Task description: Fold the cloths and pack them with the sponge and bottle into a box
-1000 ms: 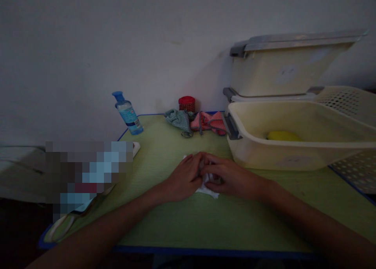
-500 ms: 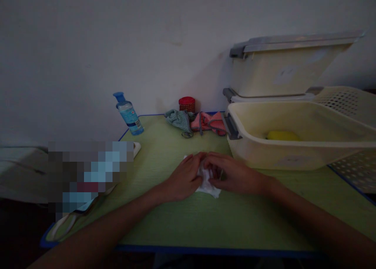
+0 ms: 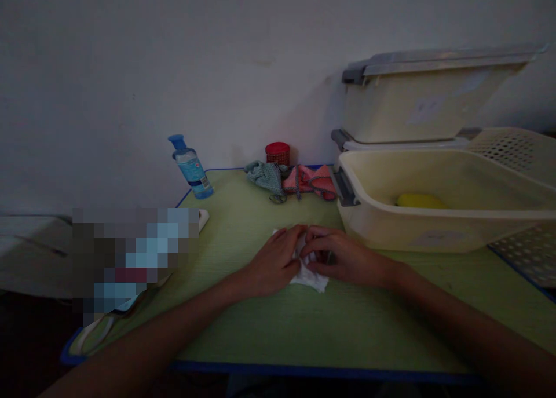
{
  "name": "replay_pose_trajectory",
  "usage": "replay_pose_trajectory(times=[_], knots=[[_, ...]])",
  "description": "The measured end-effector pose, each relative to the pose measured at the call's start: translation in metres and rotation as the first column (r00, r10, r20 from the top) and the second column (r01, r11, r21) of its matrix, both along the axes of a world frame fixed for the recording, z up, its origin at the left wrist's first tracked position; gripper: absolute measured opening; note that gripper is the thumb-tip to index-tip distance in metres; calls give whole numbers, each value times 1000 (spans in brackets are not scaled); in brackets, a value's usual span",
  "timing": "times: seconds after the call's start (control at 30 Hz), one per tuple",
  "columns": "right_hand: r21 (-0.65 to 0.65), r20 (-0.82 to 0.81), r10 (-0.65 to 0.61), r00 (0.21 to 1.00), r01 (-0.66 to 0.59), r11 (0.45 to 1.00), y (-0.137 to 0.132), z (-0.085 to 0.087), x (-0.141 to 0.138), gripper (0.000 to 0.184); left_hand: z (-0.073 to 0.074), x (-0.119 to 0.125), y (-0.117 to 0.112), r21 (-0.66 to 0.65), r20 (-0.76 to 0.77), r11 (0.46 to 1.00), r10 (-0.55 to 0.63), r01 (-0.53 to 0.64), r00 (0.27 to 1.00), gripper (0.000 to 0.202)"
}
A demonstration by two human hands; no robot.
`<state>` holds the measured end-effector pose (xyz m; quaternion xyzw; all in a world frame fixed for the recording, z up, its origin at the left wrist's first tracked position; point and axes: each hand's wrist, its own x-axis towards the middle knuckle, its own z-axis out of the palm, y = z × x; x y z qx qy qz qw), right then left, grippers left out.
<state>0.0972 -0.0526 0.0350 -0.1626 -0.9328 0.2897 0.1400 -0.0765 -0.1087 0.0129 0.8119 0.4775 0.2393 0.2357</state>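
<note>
A crumpled white tissue or wipe (image 3: 313,279) lies on the green table (image 3: 243,334) between my two hands. My left hand (image 3: 274,262) is closed on its left side, with the thumb bent over it and the fingers pointing away from me. From the right, my right hand (image 3: 343,258) reaches over with curled fingers and thumb, its fingertips at the tissue's middle. Part of the tissue is covered by the hands, and whether something small lies under the fingertips I cannot make out.
At the right stands a cream plastic tub (image 3: 443,230) with a yellow thing (image 3: 420,201) inside; a lidded box (image 3: 417,105) is behind it. Grey-green cloth (image 3: 264,175), pink cloth (image 3: 309,181) and a red-lidded container (image 3: 277,153) sit at the back, a blue bottle (image 3: 192,169) at back left.
My right hand's fingers have shifted slightly over the tissue, with the index finger and thumb showing more plainly. My left hand stays where it was.
</note>
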Motion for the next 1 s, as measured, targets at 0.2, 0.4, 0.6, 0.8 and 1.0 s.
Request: replay_pose_trajectory(times=[0.2, 0.4, 0.6, 0.8, 1.0], knots=[[-32, 37, 39, 999, -38, 999, 0, 0, 0, 17, 0, 0, 1, 14, 18, 1000, -20, 20, 1000, 50], [-19, 70, 0, 998, 1, 1000, -4, 2, -2, 17, 1, 0, 1, 0, 17, 1000, -13, 13, 1000, 53], [31, 60, -56, 997, 54, 998, -9, 3, -5, 13, 0, 1, 2, 6, 30, 1000, -9, 8, 1000, 53], [65, 55, -41, 998, 37, 997, -7, 2, -7, 13, 3, 2, 1, -7, 20, 1000, -4, 5, 1000, 50], [59, 94, -14, 996, 8, 998, -6, 6, -7, 10, 2, 2, 1, 3, 11, 1000, -11, 11, 1000, 48]])
